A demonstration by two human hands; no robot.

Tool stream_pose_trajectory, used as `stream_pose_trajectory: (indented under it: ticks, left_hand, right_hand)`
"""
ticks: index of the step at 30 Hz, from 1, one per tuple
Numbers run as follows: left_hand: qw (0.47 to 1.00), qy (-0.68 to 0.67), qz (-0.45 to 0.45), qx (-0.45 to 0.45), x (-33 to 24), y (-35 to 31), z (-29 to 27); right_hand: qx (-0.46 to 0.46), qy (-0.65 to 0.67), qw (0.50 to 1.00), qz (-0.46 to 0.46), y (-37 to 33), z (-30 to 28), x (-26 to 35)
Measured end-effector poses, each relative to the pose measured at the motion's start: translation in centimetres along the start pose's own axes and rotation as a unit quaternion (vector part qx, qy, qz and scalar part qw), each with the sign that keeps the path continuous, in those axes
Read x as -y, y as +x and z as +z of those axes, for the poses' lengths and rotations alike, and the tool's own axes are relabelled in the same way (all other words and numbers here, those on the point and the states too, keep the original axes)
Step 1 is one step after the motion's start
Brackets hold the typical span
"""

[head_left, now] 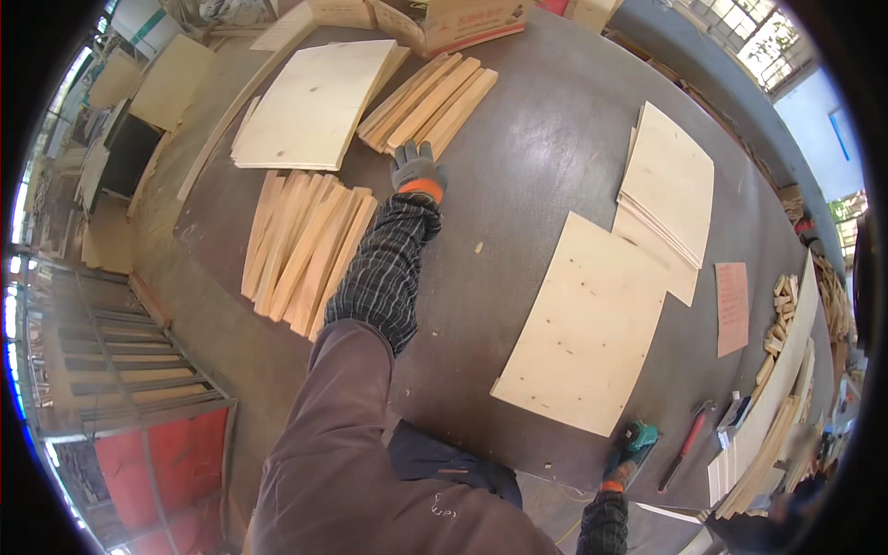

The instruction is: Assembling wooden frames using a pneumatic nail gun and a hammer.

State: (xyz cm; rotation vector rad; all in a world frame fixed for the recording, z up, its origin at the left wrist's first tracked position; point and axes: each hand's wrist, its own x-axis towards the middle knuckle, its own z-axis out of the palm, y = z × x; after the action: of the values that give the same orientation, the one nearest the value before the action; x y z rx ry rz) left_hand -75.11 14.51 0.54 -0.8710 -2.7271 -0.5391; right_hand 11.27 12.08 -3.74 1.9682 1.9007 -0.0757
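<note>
My left hand (419,172), in a grey glove with an orange cuff, reaches forward over the table (481,277). Its fingers are spread at the near ends of a bundle of wooden strips (430,102). Closer to me, left of my forearm, lies a second pile of wooden strips (305,245). Low on the right, by the table's near edge, my right hand (618,475) is closed around a green handheld tool (640,437), whose exact kind is hard to make out. Just beyond that tool lies a pale plywood panel (587,328) with small dark marks.
Plywood sheets are stacked at far left (310,102) and right (666,185). A red-handled tool (684,449), a pinkish paper (732,308) and small wood blocks (782,314) lie at right. An open cardboard box (472,23) stands at the back. A metal rack (139,388) is left.
</note>
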Motion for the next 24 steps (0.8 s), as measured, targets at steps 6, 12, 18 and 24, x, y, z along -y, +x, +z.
stream_pose_trajectory:
  ticks: [6, 12, 18, 24]
  left_hand:
    - [0.990, 0.091, -0.018, 0.110, -1.7, 2.1, 1.8]
    - [0.981, 0.052, -0.089, 0.163, -3.0, 3.2, 2.3]
    - [0.950, -0.012, -0.121, 0.287, -3.3, 2.6, 0.6]
    - [0.958, 0.002, -0.064, 0.280, -2.1, -8.4, -5.3]
  right_hand:
    - [0.017, -0.011, 0.999, 0.044, -0.7, -0.3, 1.6]
    - [0.016, -0.013, 0.998, 0.057, -0.1, -0.5, 2.2]
    - [0.010, -0.009, 0.998, 0.057, 0.6, -0.5, 2.3]
    - [0.016, 0.010, 0.998, 0.054, 0.1, 0.8, 1.1]
